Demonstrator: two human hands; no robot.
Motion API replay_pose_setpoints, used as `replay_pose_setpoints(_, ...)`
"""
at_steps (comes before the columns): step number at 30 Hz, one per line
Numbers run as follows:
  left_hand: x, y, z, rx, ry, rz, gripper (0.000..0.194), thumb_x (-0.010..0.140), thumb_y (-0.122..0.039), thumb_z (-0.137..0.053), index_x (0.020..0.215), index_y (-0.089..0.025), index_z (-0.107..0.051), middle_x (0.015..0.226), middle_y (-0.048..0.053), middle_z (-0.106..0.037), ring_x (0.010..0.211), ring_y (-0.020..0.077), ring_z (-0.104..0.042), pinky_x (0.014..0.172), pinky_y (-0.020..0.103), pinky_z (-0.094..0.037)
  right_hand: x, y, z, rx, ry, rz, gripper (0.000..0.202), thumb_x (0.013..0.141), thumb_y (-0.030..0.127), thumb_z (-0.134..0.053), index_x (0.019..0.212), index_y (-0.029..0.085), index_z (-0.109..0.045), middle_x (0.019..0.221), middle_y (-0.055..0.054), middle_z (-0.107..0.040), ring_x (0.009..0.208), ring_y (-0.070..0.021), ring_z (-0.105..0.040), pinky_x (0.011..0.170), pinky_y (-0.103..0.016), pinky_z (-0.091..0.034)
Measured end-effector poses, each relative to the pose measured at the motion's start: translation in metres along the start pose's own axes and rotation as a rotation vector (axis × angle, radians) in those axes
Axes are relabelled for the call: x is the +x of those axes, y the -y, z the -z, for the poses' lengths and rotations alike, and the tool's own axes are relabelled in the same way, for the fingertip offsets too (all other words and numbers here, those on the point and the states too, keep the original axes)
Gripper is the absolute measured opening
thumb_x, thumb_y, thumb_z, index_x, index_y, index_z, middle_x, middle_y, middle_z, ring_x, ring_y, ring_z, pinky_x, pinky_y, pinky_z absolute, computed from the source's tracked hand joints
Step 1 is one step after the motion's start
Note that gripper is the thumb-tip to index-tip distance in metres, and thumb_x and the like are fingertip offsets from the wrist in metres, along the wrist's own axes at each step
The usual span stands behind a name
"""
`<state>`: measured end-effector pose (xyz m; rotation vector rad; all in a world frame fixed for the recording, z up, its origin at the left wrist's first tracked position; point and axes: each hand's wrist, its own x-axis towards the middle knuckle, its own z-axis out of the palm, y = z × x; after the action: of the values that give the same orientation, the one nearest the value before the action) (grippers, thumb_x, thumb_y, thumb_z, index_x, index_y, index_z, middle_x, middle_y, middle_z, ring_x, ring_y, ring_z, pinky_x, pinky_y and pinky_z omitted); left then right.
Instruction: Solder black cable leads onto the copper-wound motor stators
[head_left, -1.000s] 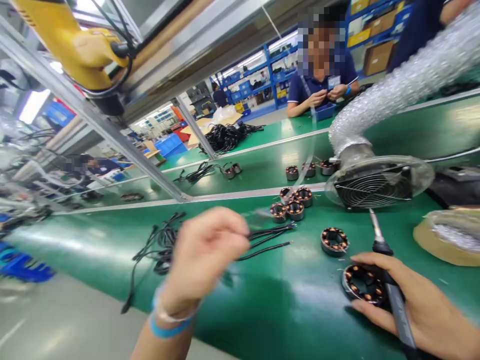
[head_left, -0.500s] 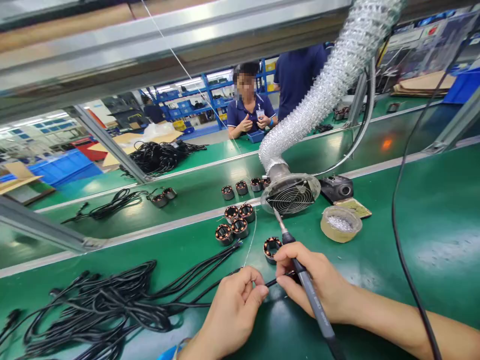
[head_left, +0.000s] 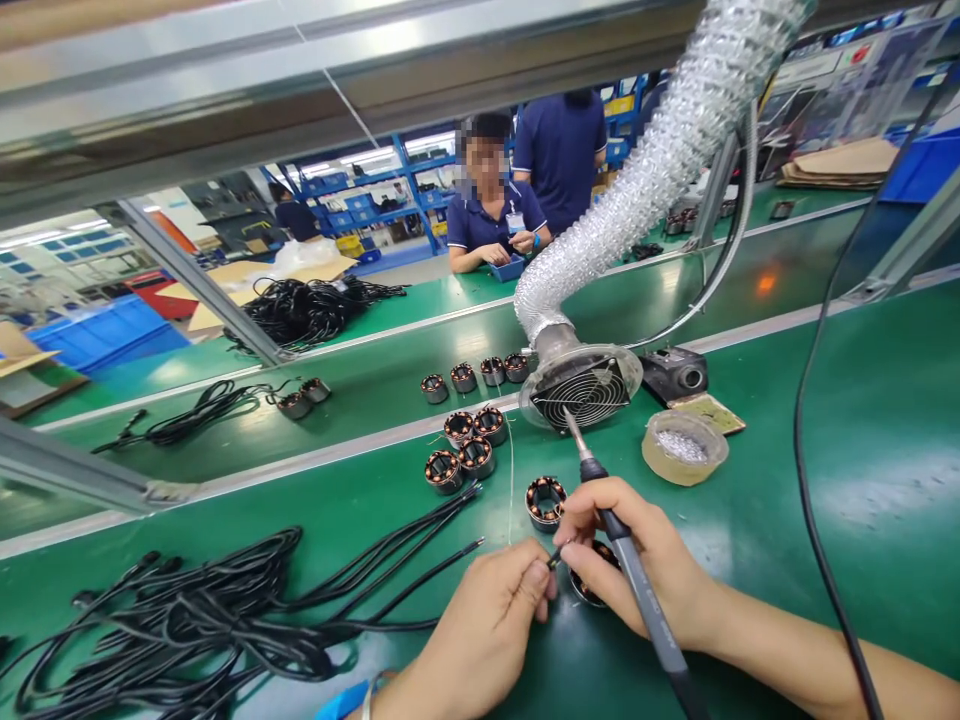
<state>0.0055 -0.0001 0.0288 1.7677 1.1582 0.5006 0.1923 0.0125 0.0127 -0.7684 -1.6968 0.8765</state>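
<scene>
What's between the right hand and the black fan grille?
In the head view, the front end of the soldering iron spans from the right hand to the fan grille, visually overlapping it; contact can't be told.

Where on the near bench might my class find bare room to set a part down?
Bare green bench shows between the pale dish, right forearm and hanging black cable, and right of that cable, short of the metal rail. A smaller strip lies between the black cable heap and that rail. Crowded: around the left hand, right hand, soldering iron and wound rings.
</scene>
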Motion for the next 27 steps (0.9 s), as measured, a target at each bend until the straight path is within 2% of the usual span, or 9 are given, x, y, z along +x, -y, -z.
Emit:
replay_pose_setpoints(2,0.003,-0.004,-0.003,-0.076,0.042,0.014,0.045,0.103,-0.044,-0.028,0.071,-0.019,-0.049,0.065,-0.001,-0.053,0.066,0.0147,-0.049,0.067,0.026,-0.035,0.0,0.001,0.003,-0.007,-0.008,-0.01,0.027,0.086,0.012,-0.058,0.107,0.026,-0.049,0.081,0.003,-0.062,0.065,-0.0094,-0.06,0.06,-0.02,-0.053)
replay_pose_setpoints(5,0.006,-0.003,-0.009,-0.185,0.018,0.005,0.045,0.102,-0.048,-0.028,0.072,-0.02,-0.046,0.065,-0.003,-0.049,0.065,0.0139,-0.045,0.066,0.026,-0.034,0.0,0.001,0.004,0.009,-0.013,-0.044,0.023,0.087,0.013,-0.058,0.105,0.025,-0.05,0.082,0.002,-0.063,0.064,-0.0098,-0.061,0.061,-0.021,-0.053)
replay_pose_setpoints(8,0.006,0.006,-0.017,-0.281,-0.034,0.014,0.041,0.101,-0.053,-0.031,0.078,-0.021,-0.043,0.065,-0.005,-0.042,0.061,0.0129,-0.036,0.059,0.026,-0.029,0.0,0.001,0.0,0.006,-0.023,-0.089,0.018,0.085,0.015,-0.06,0.099,0.023,-0.052,0.08,0.001,-0.063,0.063,-0.0103,-0.06,0.059,-0.021,-0.052)
replay_pose_setpoints(11,0.003,0.018,-0.022,-0.341,-0.054,0.008,0.041,0.1,-0.054,-0.031,0.079,-0.021,-0.042,0.063,-0.006,-0.037,0.058,0.0122,-0.031,0.056,0.026,-0.027,0.001,-0.001,-0.006,0.05,0.011,-0.172,0.023,0.082,0.017,-0.064,0.101,0.023,-0.052,0.077,0.002,-0.064,0.059,-0.0098,-0.059,0.055,-0.02,-0.05)
replay_pose_setpoints(16,-0.001,0.024,-0.02,-0.365,-0.067,0.002,0.041,0.1,-0.054,-0.032,0.08,-0.021,-0.043,0.056,-0.007,-0.04,0.053,0.0111,-0.033,0.055,0.025,-0.028,0.002,-0.005,-0.012,0.105,-0.025,-0.268,0.029,0.078,0.018,-0.069,0.101,0.024,-0.052,0.076,0.003,-0.066,0.06,-0.0102,-0.061,0.059,-0.021,-0.051)
replay_pose_setpoints(20,0.0,0.025,-0.019,-0.363,-0.083,0.035,0.04,0.1,-0.053,-0.035,0.08,-0.02,-0.045,0.055,-0.007,-0.043,0.054,0.0112,-0.036,0.059,0.025,-0.031,-0.001,-0.003,-0.013,0.09,-0.088,-0.24,0.026,0.079,0.017,-0.067,0.099,0.024,-0.052,0.076,0.004,-0.063,0.059,-0.0095,-0.059,0.056,-0.02,-0.05)
replay_pose_setpoints(24,0.001,0.025,-0.02,-0.487,-0.095,0.068,0.038,0.096,-0.058,-0.042,0.098,-0.021,-0.051,0.07,-0.004,-0.047,0.059,0.0114,-0.036,0.058,0.023,-0.031,-0.006,-0.005,-0.019,0.021,-0.051,-0.211,0.025,0.078,0.014,-0.064,0.098,0.024,-0.052,0.074,0.004,-0.062,0.057,-0.009,-0.058,0.052,-0.019,-0.048)
replay_pose_setpoints(27,0.001,0.023,-0.02,-0.597,-0.058,0.116,0.042,0.095,-0.06,-0.042,0.113,-0.024,-0.049,0.069,-0.006,-0.04,0.056,0.0102,-0.028,0.055,0.022,-0.026,-0.01,-0.009,-0.025,0.017,-0.048,-0.227,0.03,0.078,0.012,-0.063,0.101,0.025,-0.051,0.07,0.007,-0.061,0.056,-0.0082,-0.059,0.051,-0.017,-0.047)
